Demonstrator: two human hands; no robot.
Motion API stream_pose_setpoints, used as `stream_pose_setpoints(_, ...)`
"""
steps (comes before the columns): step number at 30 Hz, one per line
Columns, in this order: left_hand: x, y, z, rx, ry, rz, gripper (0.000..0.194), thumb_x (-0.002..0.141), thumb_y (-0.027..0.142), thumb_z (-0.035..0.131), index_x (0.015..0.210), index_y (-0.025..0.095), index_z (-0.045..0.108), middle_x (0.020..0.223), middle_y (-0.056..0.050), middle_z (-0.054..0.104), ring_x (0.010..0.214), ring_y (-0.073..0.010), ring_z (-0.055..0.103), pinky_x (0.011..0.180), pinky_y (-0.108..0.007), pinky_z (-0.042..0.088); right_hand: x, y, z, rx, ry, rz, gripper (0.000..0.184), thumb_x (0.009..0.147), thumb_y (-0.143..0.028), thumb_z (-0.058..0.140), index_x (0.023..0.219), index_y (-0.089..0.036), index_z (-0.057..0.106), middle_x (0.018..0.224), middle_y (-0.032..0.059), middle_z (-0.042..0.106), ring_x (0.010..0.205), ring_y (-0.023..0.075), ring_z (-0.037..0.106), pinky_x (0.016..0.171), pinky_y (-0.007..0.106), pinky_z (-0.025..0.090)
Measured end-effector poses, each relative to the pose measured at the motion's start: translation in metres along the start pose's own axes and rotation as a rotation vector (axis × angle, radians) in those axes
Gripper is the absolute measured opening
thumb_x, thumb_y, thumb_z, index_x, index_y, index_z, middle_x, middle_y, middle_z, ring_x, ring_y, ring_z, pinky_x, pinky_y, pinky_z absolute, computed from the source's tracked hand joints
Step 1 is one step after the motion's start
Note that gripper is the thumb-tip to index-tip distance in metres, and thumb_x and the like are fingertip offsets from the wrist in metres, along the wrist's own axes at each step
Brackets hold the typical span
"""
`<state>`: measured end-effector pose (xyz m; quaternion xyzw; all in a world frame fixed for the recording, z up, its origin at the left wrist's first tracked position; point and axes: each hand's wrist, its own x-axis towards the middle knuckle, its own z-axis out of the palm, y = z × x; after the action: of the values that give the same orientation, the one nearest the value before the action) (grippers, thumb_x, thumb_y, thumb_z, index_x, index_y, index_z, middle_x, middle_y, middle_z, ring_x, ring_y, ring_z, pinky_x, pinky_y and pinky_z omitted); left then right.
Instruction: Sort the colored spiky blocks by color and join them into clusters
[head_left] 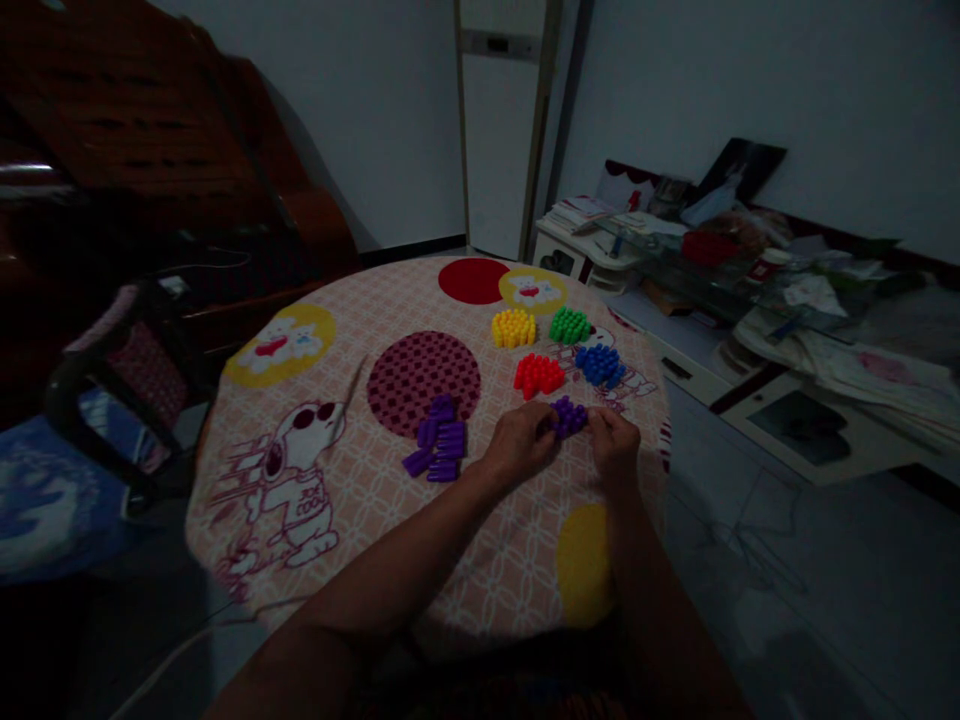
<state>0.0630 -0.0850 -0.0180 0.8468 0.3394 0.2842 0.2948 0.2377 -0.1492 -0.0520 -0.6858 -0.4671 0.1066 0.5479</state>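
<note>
My left hand (519, 440) and my right hand (613, 444) meet over a small cluster of purple pegs (568, 415) on the round table (360, 500), fingers curled and pinching at its two sides. Left of my left hand lies a loose pile of purple pegs (439, 438). Beyond my hands stand tight clusters of red pegs (538, 374), blue pegs (600, 365), yellow pegs (514, 328) and green pegs (569, 325).
The table wears a pink checked cloth with cartoon dogs and coloured circles. A dark chair (127, 390) stands at the left. A low white cabinet (750, 330) heaped with papers and clutter runs along the right wall. A white door (499, 120) is behind.
</note>
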Motion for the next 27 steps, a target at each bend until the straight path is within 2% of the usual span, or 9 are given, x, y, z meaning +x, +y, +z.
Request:
stream_pose_setpoints(7,0.005,0.0,0.007,-0.007,0.015,0.005,0.015,0.081,0.018,0.059,0.094,0.018,0.066,0.084,-0.004,0.068,0.075,-0.0158,0.059,0.073,-0.027,0.046,0.001,0.002,0.0,0.007,0.003,0.007,0.037,0.09,-0.048,0.054,0.081,-0.016,0.069,0.063,-0.0008,0.058,0.061,0.0151,0.052,0.059,0.027,0.039)
stream_pose_setpoints(13,0.0,0.004,0.002,-0.015,0.017,-0.028,0.017,0.081,0.017,0.059,0.097,0.018,0.062,0.086,-0.003,0.068,0.075,-0.0159,0.06,0.071,-0.027,0.045,0.001,0.002,0.0,-0.004,0.009,0.0,0.037,0.09,-0.048,0.053,0.081,-0.016,0.069,0.062,-0.0011,0.058,0.059,0.0146,0.051,0.058,0.026,0.038)
stream_pose_setpoints(16,0.002,0.001,-0.006,0.013,0.043,-0.028,0.015,0.083,0.017,0.058,0.097,0.018,0.062,0.089,-0.004,0.069,0.078,-0.016,0.061,0.072,-0.027,0.046,0.0,0.001,-0.001,-0.01,0.003,-0.007,0.037,0.091,-0.048,0.052,0.081,-0.016,0.069,0.062,-0.001,0.059,0.06,0.0146,0.051,0.059,0.026,0.039)
stream_pose_setpoints(18,0.006,-0.005,-0.019,0.068,0.047,-0.041,0.013,0.084,0.017,0.056,0.096,0.018,0.064,0.092,-0.005,0.07,0.081,-0.0165,0.063,0.074,-0.026,0.046,0.0,0.001,-0.001,-0.016,0.005,-0.004,0.038,0.091,-0.048,0.052,0.08,-0.016,0.069,0.063,-0.0009,0.059,0.059,0.0146,0.051,0.059,0.027,0.039)
stream_pose_setpoints(21,0.013,-0.018,-0.052,0.238,0.077,-0.113,0.017,0.087,0.02,0.055,0.1,0.018,0.067,0.1,-0.008,0.071,0.089,-0.0191,0.065,0.078,-0.028,0.047,0.0,0.0,-0.001,-0.013,0.015,-0.004,0.037,0.091,-0.047,0.052,0.079,-0.016,0.069,0.063,-0.0009,0.059,0.06,0.015,0.052,0.061,0.027,0.04)
stream_pose_setpoints(23,0.015,-0.031,-0.078,0.39,0.118,-0.209,0.021,0.089,0.025,0.055,0.103,0.018,0.068,0.105,-0.011,0.071,0.096,-0.0228,0.066,0.08,-0.03,0.047,0.0,-0.001,-0.001,-0.018,0.017,-0.003,0.037,0.09,-0.047,0.052,0.077,-0.016,0.068,0.061,-0.0014,0.057,0.059,0.0147,0.051,0.06,0.027,0.039)
stream_pose_setpoints(25,0.014,-0.045,-0.102,0.512,0.135,-0.345,0.026,0.091,0.033,0.054,0.103,0.017,0.069,0.104,-0.013,0.072,0.094,-0.0256,0.066,0.076,-0.031,0.046,0.0,-0.001,-0.001,-0.027,0.02,0.003,0.037,0.09,-0.047,0.052,0.075,-0.017,0.067,0.058,-0.0021,0.055,0.057,0.0142,0.049,0.057,0.027,0.036)
stream_pose_setpoints(27,0.011,-0.06,-0.12,0.579,0.062,-0.45,0.03,0.091,0.04,0.055,0.1,0.015,0.07,0.099,-0.014,0.073,0.088,-0.0263,0.065,0.071,-0.031,0.044,0.0,-0.002,-0.001,-0.027,0.019,0.001,0.037,0.09,-0.046,0.052,0.075,-0.017,0.067,0.058,-0.0022,0.054,0.056,0.014,0.048,0.056,0.027,0.035)
